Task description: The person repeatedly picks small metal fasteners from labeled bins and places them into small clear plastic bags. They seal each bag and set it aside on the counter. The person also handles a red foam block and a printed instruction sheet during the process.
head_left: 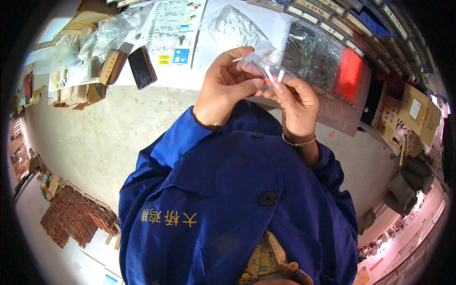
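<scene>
A small clear plastic bag (255,62) with white pieces and a bit of red in it is stretched between my hands over the table's near edge. My left hand (227,88) pinches its left side between thumb and curled fingers. The tip of a thin white piece shows by those fingers; whether it lies inside the bag I cannot tell. On the other side, my right hand (298,104) grips the lower right of the bag, its thumb beside a short white strip (280,76). Beyond my hands lies a larger clear bag full of white tube-like pieces (235,29).
Right of my hands lie bags of thin metal parts (304,50) and a bright red patch (349,73). Labelled bins (327,21) line the far right. To the left are a printed sheet (173,33), a dark phone (142,68) and a brown holder (113,67).
</scene>
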The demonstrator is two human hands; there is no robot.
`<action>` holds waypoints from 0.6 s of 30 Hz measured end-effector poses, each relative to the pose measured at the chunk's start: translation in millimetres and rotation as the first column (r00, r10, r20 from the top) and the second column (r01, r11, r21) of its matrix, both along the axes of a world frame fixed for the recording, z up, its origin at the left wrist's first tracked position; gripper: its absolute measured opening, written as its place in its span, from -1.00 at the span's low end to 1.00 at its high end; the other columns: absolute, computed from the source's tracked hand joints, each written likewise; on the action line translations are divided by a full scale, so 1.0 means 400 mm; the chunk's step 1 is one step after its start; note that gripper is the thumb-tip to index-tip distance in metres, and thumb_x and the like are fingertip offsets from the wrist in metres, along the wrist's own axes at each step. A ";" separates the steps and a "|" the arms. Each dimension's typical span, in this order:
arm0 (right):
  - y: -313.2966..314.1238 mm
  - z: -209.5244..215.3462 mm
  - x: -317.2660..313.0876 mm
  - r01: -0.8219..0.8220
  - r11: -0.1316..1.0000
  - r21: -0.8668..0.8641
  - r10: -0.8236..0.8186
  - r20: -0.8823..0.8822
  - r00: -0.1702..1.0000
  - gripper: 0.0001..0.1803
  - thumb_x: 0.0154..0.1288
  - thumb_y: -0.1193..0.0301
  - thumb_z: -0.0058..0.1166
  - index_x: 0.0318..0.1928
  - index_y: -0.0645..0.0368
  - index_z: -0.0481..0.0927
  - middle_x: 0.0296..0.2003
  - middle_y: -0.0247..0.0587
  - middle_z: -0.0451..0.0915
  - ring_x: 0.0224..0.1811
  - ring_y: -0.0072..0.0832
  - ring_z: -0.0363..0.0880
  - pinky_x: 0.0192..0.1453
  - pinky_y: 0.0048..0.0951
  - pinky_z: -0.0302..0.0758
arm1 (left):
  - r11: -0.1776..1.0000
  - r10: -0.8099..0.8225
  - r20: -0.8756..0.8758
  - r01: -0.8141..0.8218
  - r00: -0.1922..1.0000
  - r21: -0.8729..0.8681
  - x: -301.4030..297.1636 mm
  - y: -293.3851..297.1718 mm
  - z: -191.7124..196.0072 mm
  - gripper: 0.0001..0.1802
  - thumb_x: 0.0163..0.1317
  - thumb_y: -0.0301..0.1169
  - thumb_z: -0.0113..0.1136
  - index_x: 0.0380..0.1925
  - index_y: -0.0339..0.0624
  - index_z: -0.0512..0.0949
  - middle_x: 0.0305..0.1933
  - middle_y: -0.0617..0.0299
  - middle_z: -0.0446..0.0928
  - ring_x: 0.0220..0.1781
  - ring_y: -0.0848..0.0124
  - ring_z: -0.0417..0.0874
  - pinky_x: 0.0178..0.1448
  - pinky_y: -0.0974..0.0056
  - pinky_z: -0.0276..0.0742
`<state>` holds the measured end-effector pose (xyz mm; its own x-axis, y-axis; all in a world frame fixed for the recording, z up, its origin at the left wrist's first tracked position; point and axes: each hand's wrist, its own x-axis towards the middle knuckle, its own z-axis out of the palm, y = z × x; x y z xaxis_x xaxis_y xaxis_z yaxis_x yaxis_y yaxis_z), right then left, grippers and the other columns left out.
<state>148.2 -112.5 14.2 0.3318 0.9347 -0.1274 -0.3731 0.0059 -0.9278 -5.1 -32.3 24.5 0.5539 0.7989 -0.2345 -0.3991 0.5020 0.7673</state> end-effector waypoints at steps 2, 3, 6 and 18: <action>0.001 0.002 0.006 0.017 1.000 -0.019 -0.017 -0.006 1.000 -0.83 0.35 0.60 0.12 -0.08 0.40 0.57 -0.22 -0.02 0.68 -0.33 -0.42 0.70 -0.19 -0.46 0.68 | 0.996 0.032 -0.018 -0.034 0.999 -0.084 0.013 0.004 -0.007 -0.59 0.16 -0.70 0.30 0.02 -0.37 0.45 -0.16 0.07 0.63 -0.25 0.39 0.68 -0.18 0.39 0.65; 0.001 0.004 0.009 0.027 0.999 -0.042 -0.028 -0.038 0.999 -0.83 0.35 0.60 0.13 -0.08 0.39 0.57 -0.22 -0.03 0.69 -0.34 -0.43 0.69 -0.21 -0.47 0.68 | 0.997 0.010 -0.030 -0.012 0.999 -0.072 0.016 0.006 -0.009 -0.65 0.17 -0.68 0.30 -0.04 -0.37 0.48 -0.20 0.09 0.64 -0.26 0.41 0.68 -0.20 0.40 0.65; 0.004 0.014 0.021 0.033 0.998 -0.060 -0.037 -0.063 0.997 -0.83 0.36 0.58 0.13 -0.08 0.39 0.57 -0.22 -0.03 0.69 -0.34 -0.43 0.69 -0.23 -0.48 0.68 | 0.997 -0.039 -0.084 0.033 0.996 -0.072 0.027 0.012 -0.015 -0.78 0.20 -0.62 0.31 -0.17 -0.35 0.53 -0.30 0.15 0.65 -0.31 0.45 0.69 -0.26 0.43 0.64; 0.011 0.016 0.050 0.035 0.991 -0.131 -0.061 -0.206 0.977 -0.83 0.38 0.54 0.11 -0.08 0.38 0.58 -0.21 -0.06 0.67 -0.31 -0.40 0.68 -0.21 -0.39 0.70 | 0.999 -0.033 -0.140 0.038 0.990 0.034 0.045 0.014 -0.030 -0.79 0.19 -0.64 0.30 -0.17 -0.32 0.54 -0.21 0.14 0.67 -0.24 0.45 0.70 -0.23 0.40 0.67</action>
<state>168.1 -108.2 20.6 0.3295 0.8904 -0.3140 -0.5610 -0.0829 -0.8237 12.9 -26.7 12.3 0.5458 0.7889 -0.2822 -0.2697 0.4844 0.8322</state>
